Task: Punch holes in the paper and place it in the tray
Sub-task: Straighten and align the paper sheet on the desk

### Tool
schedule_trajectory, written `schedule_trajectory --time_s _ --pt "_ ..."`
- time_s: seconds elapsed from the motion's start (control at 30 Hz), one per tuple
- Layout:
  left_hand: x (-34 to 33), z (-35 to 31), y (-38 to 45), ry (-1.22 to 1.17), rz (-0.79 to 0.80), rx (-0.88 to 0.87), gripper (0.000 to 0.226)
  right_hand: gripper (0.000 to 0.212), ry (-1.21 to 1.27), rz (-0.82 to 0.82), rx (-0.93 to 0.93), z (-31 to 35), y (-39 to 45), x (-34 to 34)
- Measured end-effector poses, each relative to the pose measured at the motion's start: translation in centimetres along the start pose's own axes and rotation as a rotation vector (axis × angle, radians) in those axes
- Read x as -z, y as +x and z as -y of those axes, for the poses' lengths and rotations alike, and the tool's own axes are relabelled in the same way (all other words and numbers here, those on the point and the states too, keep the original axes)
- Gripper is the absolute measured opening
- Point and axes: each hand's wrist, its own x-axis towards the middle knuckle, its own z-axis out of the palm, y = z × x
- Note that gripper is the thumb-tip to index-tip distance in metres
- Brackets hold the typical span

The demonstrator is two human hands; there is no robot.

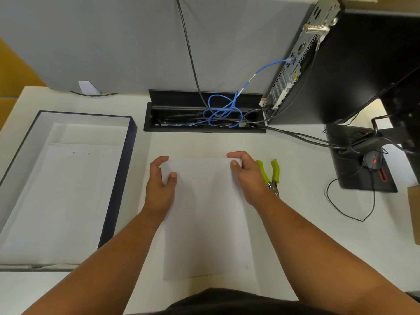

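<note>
White paper, far corners apparently pinched.

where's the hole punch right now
In the head view, the green-handled hole punch lies on the desk just right of the right hand, which partly hides it, beside the sheet of paper.

Bright, even light from above. Soft, faint shadows under the arms on the white table. Edges bent by the wide lens. Slightly blurry all over.

Left hand and right hand forward, fingers curled, pinching.
</note>
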Motion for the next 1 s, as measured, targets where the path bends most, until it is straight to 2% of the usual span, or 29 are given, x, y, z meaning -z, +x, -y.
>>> schedule_trajectory --time_s 0.1,0.43,0.77,1.0 --pt "0.0 0.1 0.1 0.039 0.001 -0.005 0.049 0.034 -0.026 0.015 0.019 0.1 0.0 -0.1" --pt "-0.2 -0.5 0.2 0.031 -0.021 0.013 0.042 0.031 0.006 -0.002 0.008 0.1 0.2 -0.1" --pt "-0.4 -1.3 0.5 0.018 -0.056 0.040 0.024 0.021 -0.012 0.014 -0.011 0.1 -0.1 -0.1" --pt "-0.5 -1.3 0.0 0.021 -0.032 0.098 0.044 0.020 0.034 -0.111 -0.026 0.0 0.1 0.2"
